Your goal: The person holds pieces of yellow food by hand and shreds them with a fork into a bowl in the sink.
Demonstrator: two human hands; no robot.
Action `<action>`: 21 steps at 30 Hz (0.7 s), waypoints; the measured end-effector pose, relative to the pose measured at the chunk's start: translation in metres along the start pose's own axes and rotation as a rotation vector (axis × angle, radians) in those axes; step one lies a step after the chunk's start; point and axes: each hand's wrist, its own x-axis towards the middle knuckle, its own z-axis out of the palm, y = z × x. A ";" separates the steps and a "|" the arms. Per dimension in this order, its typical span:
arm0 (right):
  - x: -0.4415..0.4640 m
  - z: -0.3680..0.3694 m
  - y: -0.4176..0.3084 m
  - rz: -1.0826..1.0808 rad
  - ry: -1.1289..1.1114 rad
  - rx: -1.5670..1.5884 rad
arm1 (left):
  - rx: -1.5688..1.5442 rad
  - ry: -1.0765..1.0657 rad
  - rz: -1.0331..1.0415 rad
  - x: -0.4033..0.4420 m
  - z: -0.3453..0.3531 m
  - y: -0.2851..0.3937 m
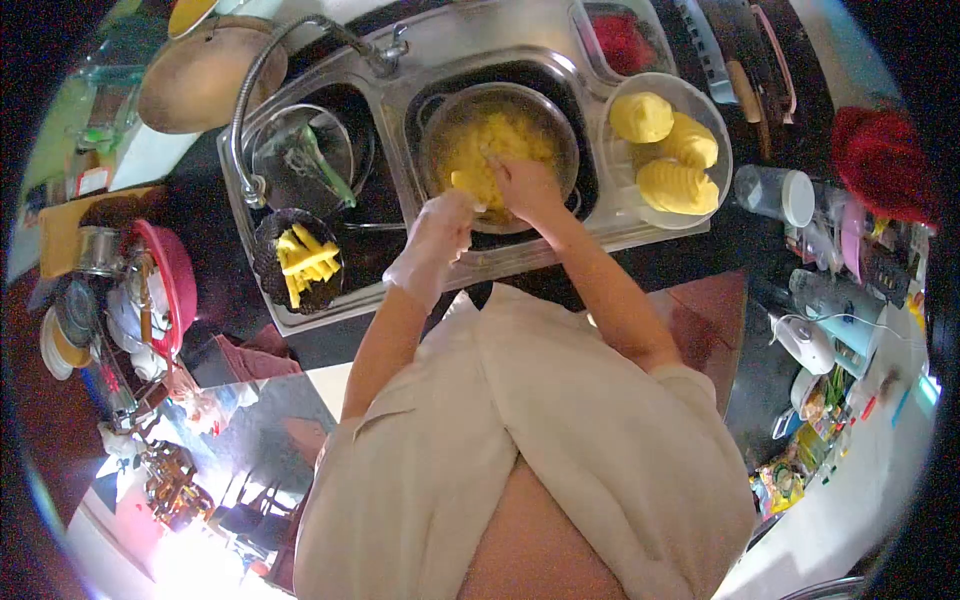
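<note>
My left hand (437,235), in a thin see-through glove, is closed round a yellow pineapple piece (466,181) at the near rim of a metal pot (571,160). Close beside it, my right hand (530,188) is bare, its fingers curled over the pot; what they grip is mostly hidden, though a small pale sliver shows between the hands. Chopped yellow pineapple (505,137) fills the pot, which sits in the right sink basin. Several peeled pineapples (678,188) with carved grooves lie in a clear bowl (722,140) to the right. Long yellow strips (308,256) rest in a dark basket (268,232) at left.
A flexible faucet (262,85) arches over the left basin, which holds a round lid or pan and a green-handled item (325,165). A wooden-handled knife (743,90) lies beyond the bowl. A pink basin (175,285) of dishes stands left; a lidded jar (790,197) stands right.
</note>
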 end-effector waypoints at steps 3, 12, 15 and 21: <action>0.012 -0.003 -0.003 0.082 -0.047 0.054 | -0.456 -0.203 0.130 -0.028 -0.009 0.029; -0.009 -0.015 -0.014 0.036 -0.038 0.284 | -0.707 -0.178 -0.077 -0.012 0.000 0.034; -0.013 -0.015 -0.020 -0.266 0.126 0.167 | -0.720 -0.185 -0.043 0.001 0.010 0.023; -0.008 0.012 -0.005 -0.219 -0.047 -0.300 | -0.719 -0.181 -0.115 0.002 0.013 0.005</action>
